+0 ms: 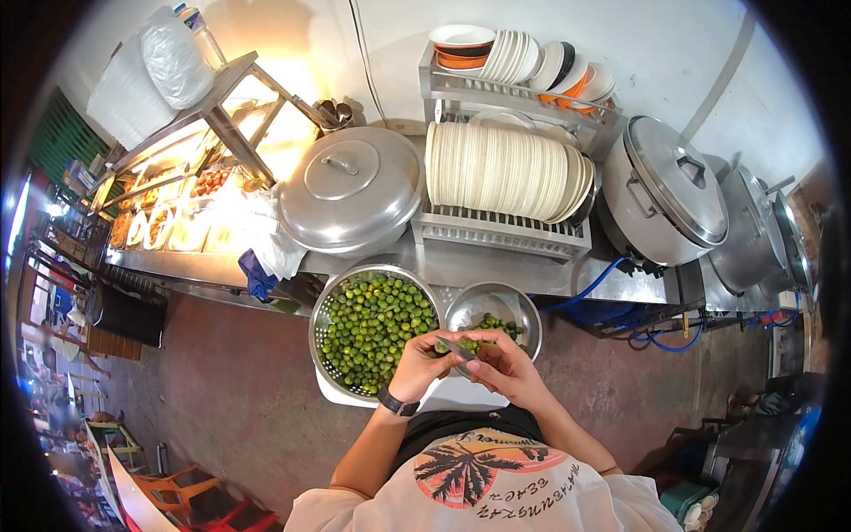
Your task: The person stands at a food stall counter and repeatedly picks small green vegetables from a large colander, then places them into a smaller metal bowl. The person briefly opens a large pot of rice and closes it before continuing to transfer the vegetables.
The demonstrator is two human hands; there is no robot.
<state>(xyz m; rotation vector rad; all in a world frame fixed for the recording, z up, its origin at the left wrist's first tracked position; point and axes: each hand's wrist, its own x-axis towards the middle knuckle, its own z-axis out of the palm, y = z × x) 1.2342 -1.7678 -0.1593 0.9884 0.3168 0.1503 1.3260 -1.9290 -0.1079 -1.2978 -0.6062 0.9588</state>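
Both my hands meet over the near rim of a smaller steel bowl (534,317), which holds some green calamansi (496,323). A small knife (458,349) is gripped in my right hand (507,371), its blade pointing toward my left hand. My left hand (420,365), with a dark watch at the wrist, pinches what looks like a single calamansi (441,347) against the blade. The fingers partly hide that fruit. Just left of the bowl stands a larger perforated steel colander (317,335), full of green calamansi (377,328).
Behind the bowls runs a steel counter (479,264) with a big lidded pot (346,191), a rack of plates (501,173) and a rice cooker (669,191). A lit food display (186,191) stands at left. Blue hose (589,288) hangs below the counter.
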